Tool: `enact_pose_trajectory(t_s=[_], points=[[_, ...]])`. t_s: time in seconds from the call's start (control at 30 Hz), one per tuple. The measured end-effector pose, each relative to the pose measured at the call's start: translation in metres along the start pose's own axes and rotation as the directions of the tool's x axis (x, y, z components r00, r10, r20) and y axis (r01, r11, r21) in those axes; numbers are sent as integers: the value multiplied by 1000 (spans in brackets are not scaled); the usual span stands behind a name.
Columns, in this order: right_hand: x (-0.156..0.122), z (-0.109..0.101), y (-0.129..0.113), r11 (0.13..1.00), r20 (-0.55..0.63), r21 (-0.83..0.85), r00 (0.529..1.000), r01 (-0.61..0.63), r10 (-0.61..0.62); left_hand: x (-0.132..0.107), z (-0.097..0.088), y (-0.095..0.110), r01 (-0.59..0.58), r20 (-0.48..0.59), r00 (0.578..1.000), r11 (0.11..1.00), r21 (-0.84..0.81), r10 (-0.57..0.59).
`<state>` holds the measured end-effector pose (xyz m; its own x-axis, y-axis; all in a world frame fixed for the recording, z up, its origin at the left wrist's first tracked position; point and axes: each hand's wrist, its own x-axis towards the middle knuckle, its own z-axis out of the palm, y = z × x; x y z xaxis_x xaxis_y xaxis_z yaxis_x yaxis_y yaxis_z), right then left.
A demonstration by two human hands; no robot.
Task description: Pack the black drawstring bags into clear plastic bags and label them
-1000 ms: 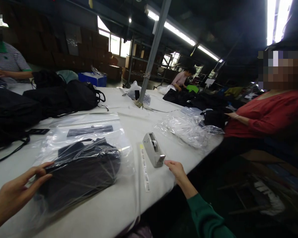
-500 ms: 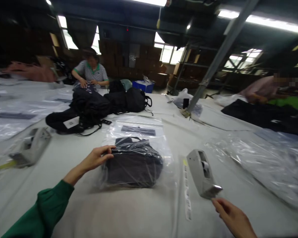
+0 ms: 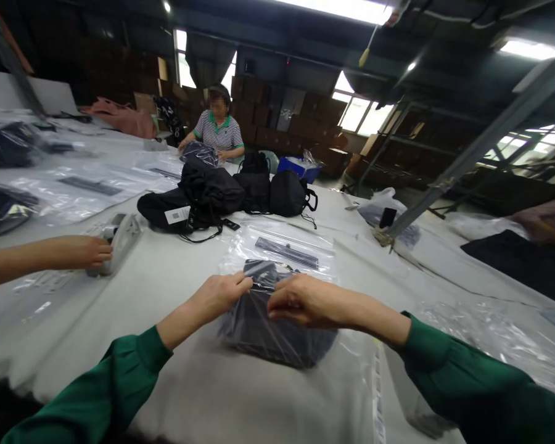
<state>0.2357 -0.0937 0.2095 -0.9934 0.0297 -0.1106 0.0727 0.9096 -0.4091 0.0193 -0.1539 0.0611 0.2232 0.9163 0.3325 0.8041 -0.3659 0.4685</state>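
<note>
A dark folded bag (image 3: 277,336) lies inside a clear plastic bag (image 3: 289,250) on the table in front of me. My left hand (image 3: 224,295) pinches the plastic near the upper left of the dark bag. Close to it, over the top of the package, is my right hand (image 3: 305,301), its fingers curled together; what they hold, if anything, is hidden. A grey tape dispenser (image 3: 416,394) is partly covered by my right sleeve. Beside it runs a white printed label strip (image 3: 378,394).
Another person's hand (image 3: 90,251) rests at a second tape dispenser (image 3: 124,240) on the left. Black drawstring bags (image 3: 213,194) are piled beyond the package. A co-worker (image 3: 217,132) handles a wrapped item across the table. Loose plastic (image 3: 481,339) lies right; a metal post (image 3: 481,148) slants up.
My right hand has moved from the tape dispenser's front edge to the package, beside my left hand. Another person's hand has come in at the left dispenser. The view has turned left.
</note>
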Motion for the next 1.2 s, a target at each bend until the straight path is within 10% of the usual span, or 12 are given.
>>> enact_pose_trajectory(t_s=[0.2, 0.47, 0.67, 0.77, 1.0, 1.2], points=[[19, -8, 13, 998, 2, 19, 998, -66, 66, -2, -9, -10, -20, -20, 1000, 985, -172, 17], [24, -16, -18, 874, 133, 468, 988, -130, 75, 5, -4, -19, -63, -125, 992, 900, -431, 9], [45, 7, 18, 890, 98, 405, 978, -208, 184, 5, 2, -24, -95, -169, 985, 895, -435, 22], [44, 23, 30, 741, 80, 614, 956, -270, 282, 6, 1, -27, -98, -155, 987, 931, -351, 45], [20, 78, 21, 79, 193, 964, 876, -253, 442, 8, 4, -34, -72, -133, 991, 939, -336, 29], [17, 106, 27, 61, 139, 980, 864, -192, 484, 10, 4, -36, -68, -128, 992, 936, -345, 25]])
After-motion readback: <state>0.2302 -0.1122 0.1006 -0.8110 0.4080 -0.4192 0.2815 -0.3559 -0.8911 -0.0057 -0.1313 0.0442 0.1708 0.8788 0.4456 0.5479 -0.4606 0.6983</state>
